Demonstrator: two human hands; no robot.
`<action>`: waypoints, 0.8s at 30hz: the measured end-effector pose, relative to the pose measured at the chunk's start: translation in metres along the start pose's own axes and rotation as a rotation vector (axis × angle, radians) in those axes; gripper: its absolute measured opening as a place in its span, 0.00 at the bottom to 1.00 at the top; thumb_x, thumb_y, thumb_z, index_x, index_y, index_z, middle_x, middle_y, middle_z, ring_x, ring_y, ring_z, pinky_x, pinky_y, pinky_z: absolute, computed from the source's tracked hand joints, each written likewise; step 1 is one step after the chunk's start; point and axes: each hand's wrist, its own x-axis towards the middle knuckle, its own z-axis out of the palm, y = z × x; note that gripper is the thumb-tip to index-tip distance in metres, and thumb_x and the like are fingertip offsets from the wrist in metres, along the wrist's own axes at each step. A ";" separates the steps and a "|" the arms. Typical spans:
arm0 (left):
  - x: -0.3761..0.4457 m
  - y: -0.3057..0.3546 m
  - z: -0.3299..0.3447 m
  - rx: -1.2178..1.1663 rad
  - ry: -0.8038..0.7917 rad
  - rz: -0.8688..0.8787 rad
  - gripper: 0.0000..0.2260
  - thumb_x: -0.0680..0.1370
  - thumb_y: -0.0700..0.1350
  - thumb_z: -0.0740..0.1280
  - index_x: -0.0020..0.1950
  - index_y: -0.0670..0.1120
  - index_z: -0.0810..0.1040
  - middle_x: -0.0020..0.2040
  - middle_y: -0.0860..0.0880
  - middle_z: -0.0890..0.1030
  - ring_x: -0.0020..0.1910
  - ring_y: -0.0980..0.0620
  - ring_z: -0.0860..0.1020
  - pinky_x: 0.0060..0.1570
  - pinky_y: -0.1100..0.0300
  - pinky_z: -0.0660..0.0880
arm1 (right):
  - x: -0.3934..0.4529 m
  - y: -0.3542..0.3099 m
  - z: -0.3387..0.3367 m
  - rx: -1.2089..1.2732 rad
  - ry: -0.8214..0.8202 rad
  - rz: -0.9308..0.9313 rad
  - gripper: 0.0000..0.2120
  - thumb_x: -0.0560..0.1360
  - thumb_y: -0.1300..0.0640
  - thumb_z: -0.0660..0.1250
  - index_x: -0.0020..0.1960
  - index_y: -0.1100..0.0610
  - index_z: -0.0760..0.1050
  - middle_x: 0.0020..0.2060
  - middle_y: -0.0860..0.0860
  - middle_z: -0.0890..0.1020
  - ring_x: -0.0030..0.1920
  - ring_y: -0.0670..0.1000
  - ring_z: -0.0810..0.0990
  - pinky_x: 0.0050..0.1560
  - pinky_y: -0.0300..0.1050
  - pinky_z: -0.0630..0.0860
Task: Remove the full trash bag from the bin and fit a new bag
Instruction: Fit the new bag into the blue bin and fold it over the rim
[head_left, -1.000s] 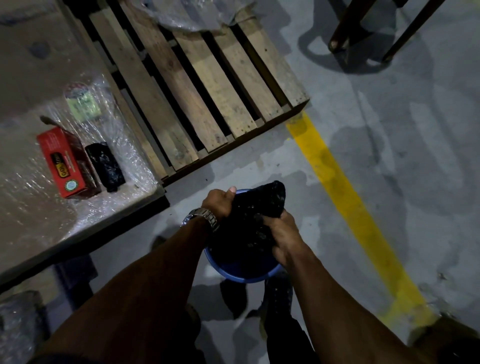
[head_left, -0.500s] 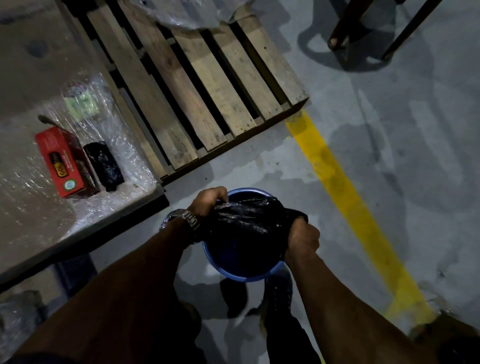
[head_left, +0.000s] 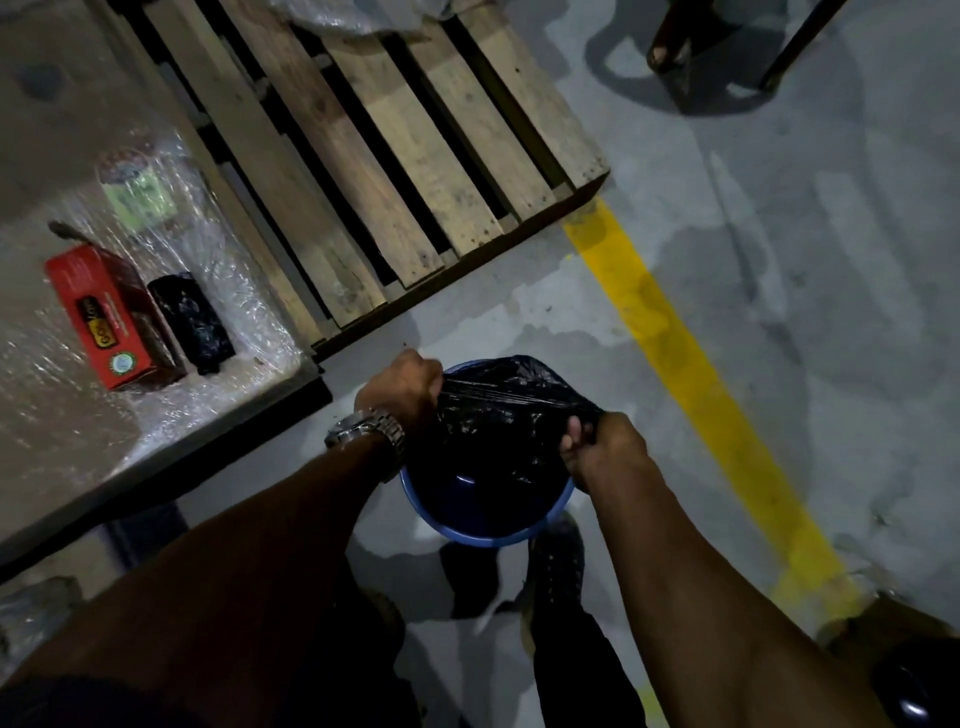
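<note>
The black bag (head_left: 498, 410) is sitting over the far half of the blue bin (head_left: 485, 535), its film stretched taut across the far rim while the near rim is showing bare. The left hand (head_left: 402, 389) is clenching the bag's edge at the bin's left rim, and the right hand (head_left: 597, 449) is pinching the edge at the bin's right rim, so the bag is spanning between the two grips. The thin film is likely to tear if both hands are pulling apart too hard, or to slip off the far rim and drop inside. The light bin is also at risk of tipping toward the person. The pallet (head_left: 395, 156) is lying just beyond the bin.
</note>
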 end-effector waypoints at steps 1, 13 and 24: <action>0.000 -0.002 0.000 0.054 -0.042 0.019 0.07 0.76 0.41 0.62 0.38 0.47 0.71 0.49 0.45 0.74 0.46 0.46 0.73 0.44 0.54 0.71 | 0.003 -0.002 0.002 0.122 -0.032 0.044 0.12 0.80 0.62 0.50 0.44 0.59 0.71 0.39 0.53 0.75 0.40 0.52 0.80 0.38 0.42 0.75; -0.007 -0.015 0.016 0.380 -0.042 0.114 0.29 0.74 0.58 0.67 0.69 0.48 0.60 0.59 0.43 0.69 0.46 0.40 0.80 0.42 0.49 0.78 | 0.018 0.012 0.011 -0.204 0.042 -0.245 0.15 0.73 0.55 0.58 0.54 0.58 0.79 0.49 0.57 0.82 0.49 0.60 0.80 0.52 0.56 0.79; 0.003 -0.033 0.022 0.526 -0.093 0.041 0.30 0.75 0.63 0.60 0.75 0.57 0.59 0.78 0.47 0.49 0.76 0.45 0.54 0.71 0.46 0.56 | 0.047 0.016 -0.013 -0.862 0.330 -0.530 0.24 0.78 0.51 0.60 0.68 0.64 0.69 0.67 0.63 0.68 0.64 0.65 0.71 0.64 0.53 0.69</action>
